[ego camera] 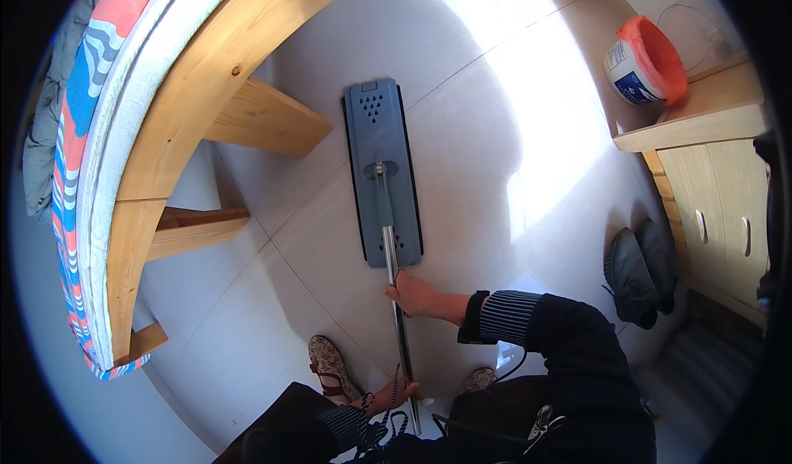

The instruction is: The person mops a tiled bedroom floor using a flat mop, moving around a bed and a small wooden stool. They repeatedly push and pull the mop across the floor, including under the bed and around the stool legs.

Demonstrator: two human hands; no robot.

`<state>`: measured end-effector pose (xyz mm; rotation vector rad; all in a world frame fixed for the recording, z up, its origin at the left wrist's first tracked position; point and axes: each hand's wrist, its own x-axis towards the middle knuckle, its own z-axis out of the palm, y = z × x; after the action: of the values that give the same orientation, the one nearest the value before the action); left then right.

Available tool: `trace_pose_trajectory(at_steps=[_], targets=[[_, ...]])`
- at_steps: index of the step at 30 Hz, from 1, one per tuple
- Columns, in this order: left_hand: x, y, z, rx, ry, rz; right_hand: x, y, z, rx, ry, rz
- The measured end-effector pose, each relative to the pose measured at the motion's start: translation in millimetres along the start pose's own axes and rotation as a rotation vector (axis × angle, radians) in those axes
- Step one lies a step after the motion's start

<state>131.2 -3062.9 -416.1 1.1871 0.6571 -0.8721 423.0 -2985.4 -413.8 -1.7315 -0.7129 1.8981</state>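
Observation:
A flat mop with a grey-blue rectangular head (396,130) lies flat on the tiled floor before me. Its head bears drop-shaped holes, and a green joint (384,201) links it to a metal pole (400,334). Wrapped around the pole, just below the mop head, is my right hand (416,294). Lower down, close to my body, my left hand (391,397) grips the same pole near its end. Dark cords dangle beside the left hand and partly cover it. Any pad under the mop head is mostly hidden.
A wooden bed frame (185,102) with legs and a mattress curves along the left. At right stand a bucket (637,74) with a red liner, a wooden cabinet (693,198) and dark shoes (632,275). My patterned shoe (326,359) is on the floor; sunlight crosses the tiles (550,124).

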Motion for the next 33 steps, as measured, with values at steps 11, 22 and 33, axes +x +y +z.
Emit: trace_pose_trajectory(at_steps=[11,22,33], targets=[[36.7,78.6,-42.3,0.124,0.022,0.087,-79.4,39.2,-98.9,0.410,0.432,-0.135],[56.0,121.5,-8.2,-0.008,-0.141,0.075,-78.4,51.5,-136.4,0.342,0.394,0.046],[-48.6,-33.2,62.0,-0.038,-0.109,-0.278,-40.3,36.6,64.6,0.015,-0.191,-0.052]])
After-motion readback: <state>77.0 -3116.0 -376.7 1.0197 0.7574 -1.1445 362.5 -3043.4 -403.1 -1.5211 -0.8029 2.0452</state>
